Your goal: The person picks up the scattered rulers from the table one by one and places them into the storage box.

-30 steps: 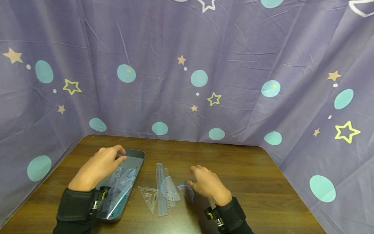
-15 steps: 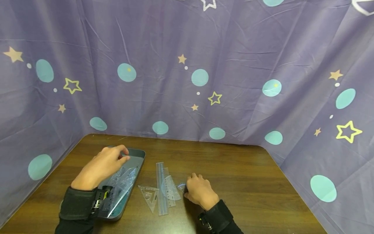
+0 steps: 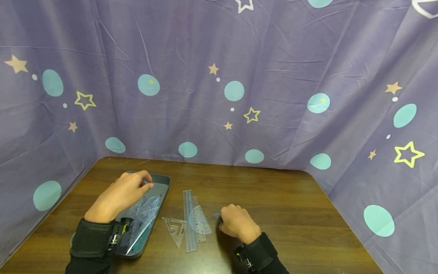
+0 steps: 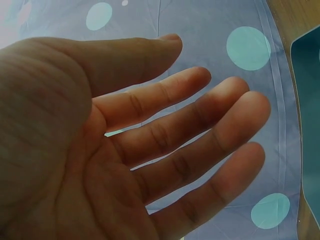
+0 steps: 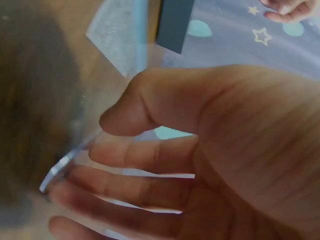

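My left hand hovers over a grey tray, fingers loosely bent; the left wrist view shows its palm with nothing in it. My right hand pinches a small clear protractor with blue markings, mostly hidden behind the fingers. Its thin edge shows by the fingertips in the right wrist view. To the left of that hand, a clear ruler lies beside a larger clear protractor, which overlaps another clear piece. A clear set square lies left of the ruler.
Clear plastic pieces with markings lie inside the tray, partly covered by the left wrist. The brown wooden table carries everything. A purple patterned curtain surrounds its back and sides.
My right hand has come down and left onto the blue-marked protractor and taken hold of it, then shifted slightly right. The left hand has hardly moved.
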Motion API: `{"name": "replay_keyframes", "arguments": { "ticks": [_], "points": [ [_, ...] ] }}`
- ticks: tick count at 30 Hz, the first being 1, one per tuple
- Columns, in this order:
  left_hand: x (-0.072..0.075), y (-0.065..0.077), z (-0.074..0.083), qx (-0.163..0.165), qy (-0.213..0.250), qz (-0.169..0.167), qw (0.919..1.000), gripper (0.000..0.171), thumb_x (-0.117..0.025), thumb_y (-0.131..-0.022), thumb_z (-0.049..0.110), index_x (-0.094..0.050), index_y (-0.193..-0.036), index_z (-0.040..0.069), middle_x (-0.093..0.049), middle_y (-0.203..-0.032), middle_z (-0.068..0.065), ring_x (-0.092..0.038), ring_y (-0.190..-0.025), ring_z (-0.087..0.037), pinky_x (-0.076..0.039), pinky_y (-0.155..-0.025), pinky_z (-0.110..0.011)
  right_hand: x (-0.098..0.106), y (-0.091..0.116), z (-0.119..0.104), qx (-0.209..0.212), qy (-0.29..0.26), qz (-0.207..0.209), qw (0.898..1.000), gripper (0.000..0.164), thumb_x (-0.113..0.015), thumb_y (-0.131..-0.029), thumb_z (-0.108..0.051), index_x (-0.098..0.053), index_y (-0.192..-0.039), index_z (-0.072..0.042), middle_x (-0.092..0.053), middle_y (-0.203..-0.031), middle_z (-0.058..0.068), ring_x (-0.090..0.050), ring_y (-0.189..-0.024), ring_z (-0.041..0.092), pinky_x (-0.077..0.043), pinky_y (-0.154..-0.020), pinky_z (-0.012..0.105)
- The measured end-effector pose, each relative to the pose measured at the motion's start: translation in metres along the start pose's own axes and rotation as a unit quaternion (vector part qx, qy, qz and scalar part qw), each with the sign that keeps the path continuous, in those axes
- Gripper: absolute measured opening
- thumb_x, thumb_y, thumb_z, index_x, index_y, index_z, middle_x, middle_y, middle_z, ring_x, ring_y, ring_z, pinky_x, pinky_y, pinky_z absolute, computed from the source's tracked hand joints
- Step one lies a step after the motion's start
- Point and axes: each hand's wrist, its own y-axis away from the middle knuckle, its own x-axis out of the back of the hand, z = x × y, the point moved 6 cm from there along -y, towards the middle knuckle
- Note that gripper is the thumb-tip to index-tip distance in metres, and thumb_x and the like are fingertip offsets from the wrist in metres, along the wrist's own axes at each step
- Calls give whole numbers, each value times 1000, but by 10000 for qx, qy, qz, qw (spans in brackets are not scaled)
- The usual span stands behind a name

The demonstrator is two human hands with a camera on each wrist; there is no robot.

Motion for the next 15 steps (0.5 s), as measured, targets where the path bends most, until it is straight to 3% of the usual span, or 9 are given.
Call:
{"name": "replay_keyframes", "arguments": {
  "ticks": [4, 9, 15],
  "points": [
    [0, 0, 0, 2, 2, 13, 10000, 27, -63, -111, 21, -68, -128, 1, -73, -103, -7, -63, -79, -16, -53, -68, -38, 5, 1, 4, -105, -214, -150, 9996, 44, -72, -94, -1, -46, -62, -15, -42, -66, -3, -41, -59, 14, -38, -56, 34],
    [0, 0, 1, 34, -44, 10, 10000, 26, -63, -111, 22, -68, -128, 2, -74, -104, -7, -63, -81, -17, -53, -69, -39, 11, 1, 7, -102, -96, 173, 9998, 35, -68, -91, 4, -53, -64, -12, -51, -68, -1, -47, -62, 16, -45, -56, 38],
    [0, 0, 1, 78, -135, -24, 9999, 27, -63, -111, 24, -68, -128, 4, -74, -105, -6, -62, -87, -20, -53, -73, -41, 15, 1, 12, -170, -119, 390, 9990, 42, -69, -88, 9, -45, -62, -14, -48, -67, 0, -47, -62, 16, -46, -55, 40]
  ]
}}
